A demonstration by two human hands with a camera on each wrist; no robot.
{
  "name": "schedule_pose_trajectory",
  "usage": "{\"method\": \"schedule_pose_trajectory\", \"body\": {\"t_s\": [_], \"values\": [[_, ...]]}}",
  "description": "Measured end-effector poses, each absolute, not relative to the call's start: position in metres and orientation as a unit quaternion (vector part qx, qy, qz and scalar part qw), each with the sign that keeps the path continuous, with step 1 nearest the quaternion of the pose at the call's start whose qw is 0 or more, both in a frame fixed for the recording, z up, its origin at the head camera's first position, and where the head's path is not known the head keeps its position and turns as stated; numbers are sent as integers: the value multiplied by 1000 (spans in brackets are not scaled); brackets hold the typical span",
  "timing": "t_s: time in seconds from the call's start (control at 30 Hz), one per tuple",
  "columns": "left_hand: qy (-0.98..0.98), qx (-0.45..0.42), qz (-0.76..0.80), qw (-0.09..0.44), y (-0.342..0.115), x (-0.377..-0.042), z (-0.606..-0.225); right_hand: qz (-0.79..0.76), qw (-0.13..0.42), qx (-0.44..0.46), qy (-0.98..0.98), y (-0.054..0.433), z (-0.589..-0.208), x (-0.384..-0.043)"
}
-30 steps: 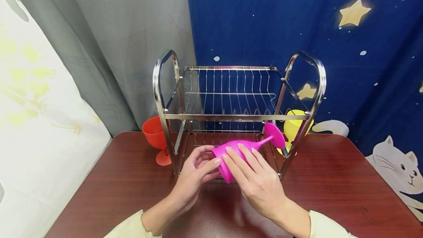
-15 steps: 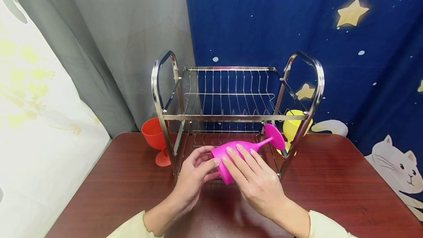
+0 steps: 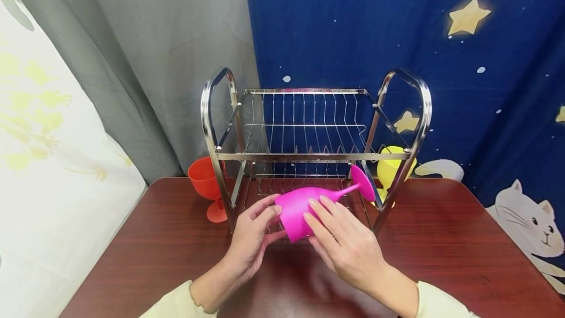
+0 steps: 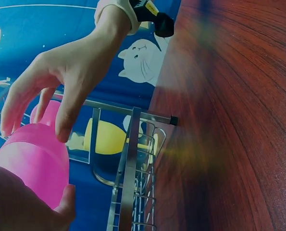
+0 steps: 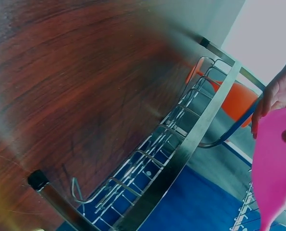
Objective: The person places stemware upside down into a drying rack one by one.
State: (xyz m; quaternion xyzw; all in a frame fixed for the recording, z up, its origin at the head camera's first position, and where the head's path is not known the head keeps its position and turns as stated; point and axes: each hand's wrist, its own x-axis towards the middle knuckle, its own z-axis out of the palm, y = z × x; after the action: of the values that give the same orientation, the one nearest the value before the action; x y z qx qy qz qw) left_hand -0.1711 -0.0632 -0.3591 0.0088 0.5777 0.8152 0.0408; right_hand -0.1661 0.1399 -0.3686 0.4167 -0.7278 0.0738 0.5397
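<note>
A pink plastic goblet (image 3: 296, 212) is held in front of the dish rack, tilted on its side with its mouth to the lower left and its round foot to the upper right. My left hand (image 3: 248, 234) pinches the goblet's rim between thumb and fingers. Along the near side of the bowl, my right hand (image 3: 353, 251) touches with nearly straight fingers. The left wrist view shows this right hand (image 4: 70, 72) with thumb and fingers spread around the stem end of the goblet (image 4: 42, 168). Part of the stem is hidden there.
A two-tier metal dish rack (image 3: 315, 156) stands on the brown table (image 3: 441, 259). Beside its left legs is a red goblet (image 3: 205, 178); a yellow goblet (image 3: 388, 171) stands behind its right legs. Grey and blue curtains (image 3: 326, 23) hang behind.
The pink goblet has shifted slightly left with my left hand. My right hand has slid toward the stem end, uncovering more of the bowl.
</note>
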Motion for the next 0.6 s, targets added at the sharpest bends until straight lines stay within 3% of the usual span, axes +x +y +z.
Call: {"method": "schedule_pose_trajectory", "body": {"t_s": [0.43, 0.6], "values": [[564, 0, 823, 60, -65, -171, -360, 134, 577, 383, -709, 145, -377, -168], [556, -2, 828, 70, -66, -172, -362, 164, 546, 338, -749, 148, -385, -170]]}}
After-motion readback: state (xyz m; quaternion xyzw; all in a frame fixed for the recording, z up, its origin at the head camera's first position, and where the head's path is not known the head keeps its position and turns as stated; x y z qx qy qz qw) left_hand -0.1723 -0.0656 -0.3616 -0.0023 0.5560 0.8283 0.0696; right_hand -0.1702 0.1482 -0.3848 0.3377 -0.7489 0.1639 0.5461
